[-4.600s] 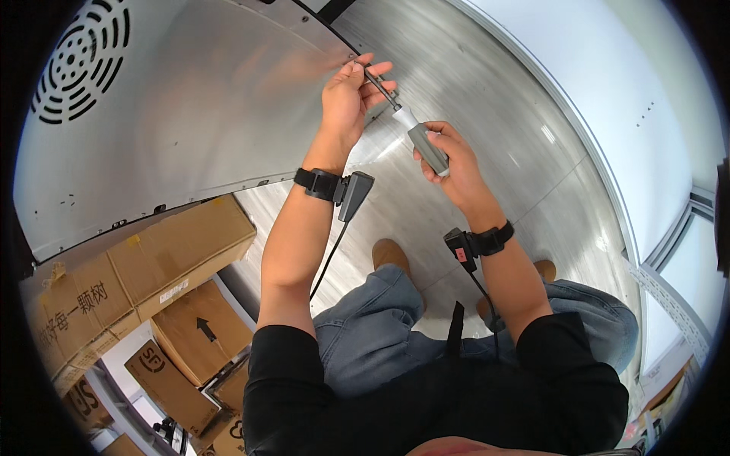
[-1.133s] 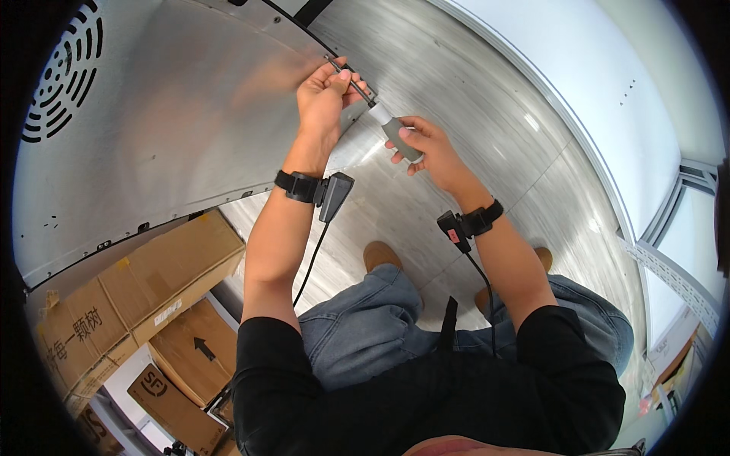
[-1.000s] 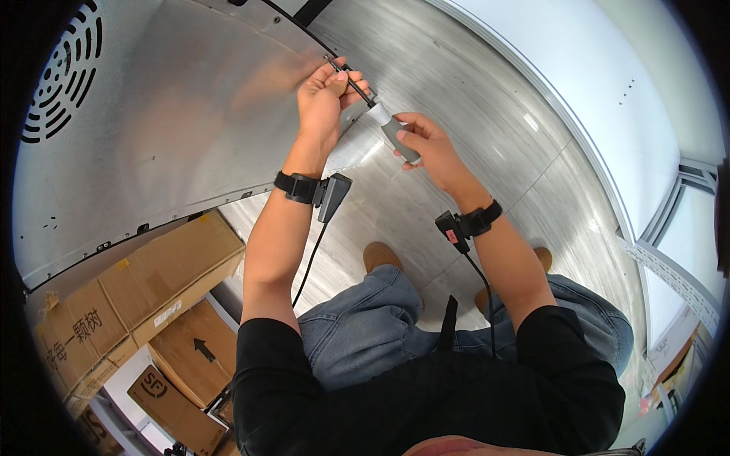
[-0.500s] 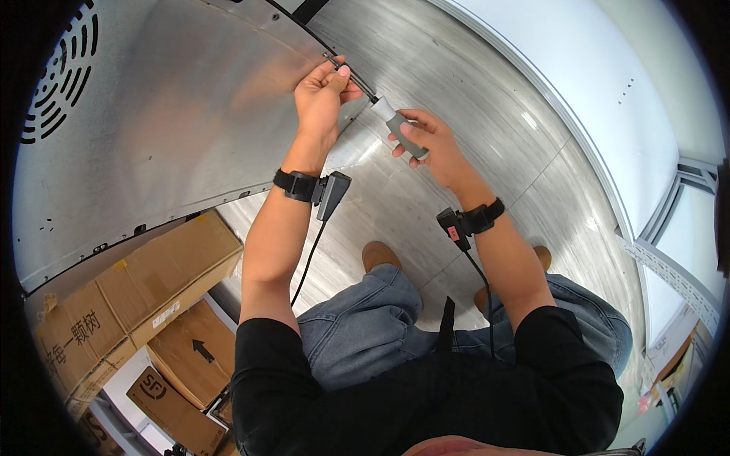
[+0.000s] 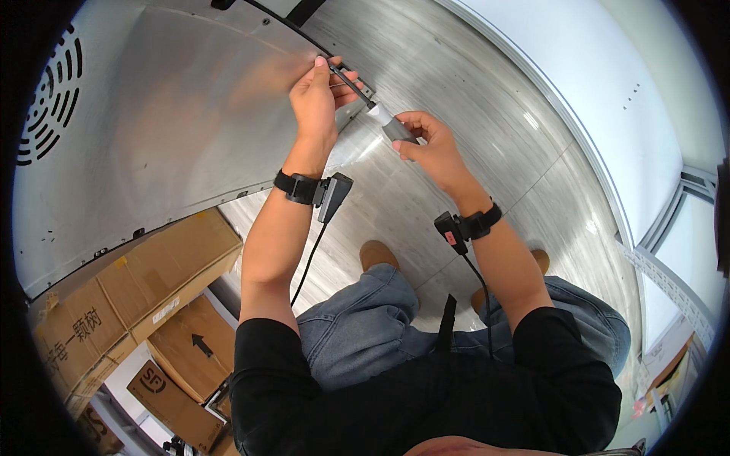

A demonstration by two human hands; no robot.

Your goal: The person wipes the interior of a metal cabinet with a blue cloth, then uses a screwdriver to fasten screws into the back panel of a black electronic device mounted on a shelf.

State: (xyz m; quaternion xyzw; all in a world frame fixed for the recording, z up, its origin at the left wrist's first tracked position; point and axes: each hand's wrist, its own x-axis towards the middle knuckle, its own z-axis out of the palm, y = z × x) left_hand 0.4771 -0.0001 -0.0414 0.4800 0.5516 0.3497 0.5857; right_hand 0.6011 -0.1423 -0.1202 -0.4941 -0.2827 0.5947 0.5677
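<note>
A screwdriver [image 5: 397, 130] with a grey handle and a long dark shaft slants along the edge of a large sheet-metal panel [image 5: 190, 114]. My right hand [image 5: 437, 152] is closed round the handle, thumb on the near side and fingers on the far side. At the other end my left hand [image 5: 313, 102] holds the shaft close to the panel's edge, its thumb near the tip and its other fingers curled loosely behind. What the tip touches is hidden by the left thumb and fingers.
Brown cardboard boxes [image 5: 167, 262] are stacked at the lower left, beneath the panel. White panels [image 5: 578, 83] curve along the right side. Wood-look floor [image 5: 487, 99] lies between. Cables hang from the black wrist-worn devices [image 5: 334, 196] on both forearms.
My left thumb has slid up toward the shaft's tip, and the left fingers have loosened. The right fingers have shifted their grip on the handle. The panel sits slightly farther left in view.
</note>
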